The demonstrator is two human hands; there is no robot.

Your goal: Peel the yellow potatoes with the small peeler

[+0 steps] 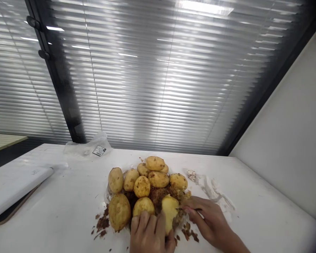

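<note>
**Two hands working on one potato at the near edge of the pile**

While the white table is stretching across the whole lower view, things are lying on it in this order from the left. A flat white rectangular board is resting at the far left edge, and a crumpled clear plastic bag with a small label is lying behind it, near the blinds. Scraps of brown peel are scattering beside a heap of yellow-brown unpeeled potatoes in the middle.

At the front of that heap, the left hand is wrapping its curled fingers around the lower part of a pale yellow, partly peeled potato, gripping it upright; the potato is sticking up above the fingers, with the thumb against its near side. The right hand is coming in from the right, its fingers closing on a thin dark tool whose tip is touching the potato's right side; what kind of tool it is cannot be told. Beyond that hand, a crumpled white tissue is lying on the table.
</note>
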